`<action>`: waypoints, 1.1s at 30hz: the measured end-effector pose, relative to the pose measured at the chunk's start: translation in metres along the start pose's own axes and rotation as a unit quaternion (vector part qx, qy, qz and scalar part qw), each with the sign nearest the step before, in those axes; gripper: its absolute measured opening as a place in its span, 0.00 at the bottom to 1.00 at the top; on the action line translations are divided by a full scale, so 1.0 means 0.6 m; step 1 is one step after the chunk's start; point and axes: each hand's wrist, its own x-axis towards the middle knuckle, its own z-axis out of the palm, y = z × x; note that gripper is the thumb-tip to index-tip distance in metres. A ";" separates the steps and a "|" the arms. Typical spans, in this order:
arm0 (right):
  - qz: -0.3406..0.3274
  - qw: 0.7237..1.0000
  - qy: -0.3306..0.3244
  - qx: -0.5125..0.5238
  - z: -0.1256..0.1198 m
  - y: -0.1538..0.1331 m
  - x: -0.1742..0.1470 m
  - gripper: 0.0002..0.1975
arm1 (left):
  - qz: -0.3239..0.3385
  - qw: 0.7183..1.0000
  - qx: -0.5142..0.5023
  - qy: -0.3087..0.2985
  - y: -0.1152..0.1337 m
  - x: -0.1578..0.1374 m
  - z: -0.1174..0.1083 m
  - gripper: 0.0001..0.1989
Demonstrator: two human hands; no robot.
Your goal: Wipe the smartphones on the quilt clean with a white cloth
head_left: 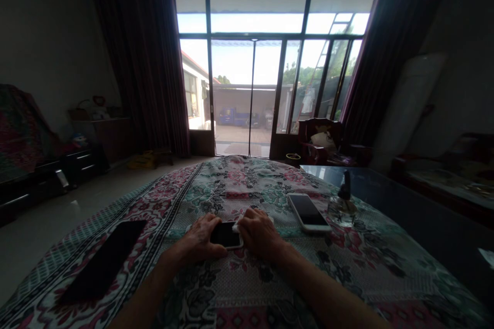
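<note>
A smartphone (226, 236) with a dark screen and pale rim lies sideways on the flowered cloth (239, 277) in front of me. My left hand (200, 236) grips its left end, thumb along the near edge and fingers at the far edge. Over the phone's right end, my right hand (257, 231) is closed on a white cloth or tissue (235, 227), pressed against the screen. Most of the white piece is hidden under my fingers, so I cannot tell which it is.
Right of my hands lie a white phone (309, 212) and a clear spray bottle (342, 208) with a black top. A long black flat object (106, 259) rests at the left. Beyond the covered surface stand a dark glossy table (389, 195), a wooden chair (318, 139) and glass doors (249, 97).
</note>
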 end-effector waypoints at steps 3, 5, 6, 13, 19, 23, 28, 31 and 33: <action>0.012 1.000 0.002 0.002 0.000 0.000 0.002 0.11 | 0.003 1.000 -0.012 -0.005 0.006 -0.001 -0.004 0.30; 0.013 1.000 0.002 0.011 0.000 0.002 0.003 0.10 | 0.002 1.000 -0.015 -0.005 0.009 -0.001 -0.006 0.29; 0.013 1.000 0.003 0.017 0.000 0.003 0.003 0.09 | 0.002 1.000 -0.014 -0.005 0.009 -0.001 -0.006 0.29; -0.015 0.999 0.010 0.029 -0.004 0.000 -0.001 0.04 | -0.002 1.000 -0.004 -0.013 -0.004 0.001 -0.001 0.33; -0.053 0.998 0.007 0.029 -0.002 -0.004 -0.007 0.02 | 0.004 1.000 0.011 -0.014 -0.010 0.006 0.003 0.31; -0.035 0.999 0.028 0.026 0.005 -0.001 -0.006 0.03 | 0.005 1.000 0.012 -0.014 -0.013 0.007 0.005 0.33; 0.005 1.000 0.029 0.011 0.009 0.004 0.000 0.09 | 0.005 1.000 0.014 -0.018 -0.009 0.006 0.002 0.33; 0.017 1.000 0.013 0.015 0.008 0.005 0.004 0.10 | 0.002 1.000 0.012 -0.021 -0.006 0.006 -0.001 0.32; 0.024 0.999 0.013 0.021 0.007 0.005 0.004 0.09 | 0.000 1.000 0.016 -0.025 -0.005 0.006 -0.001 0.32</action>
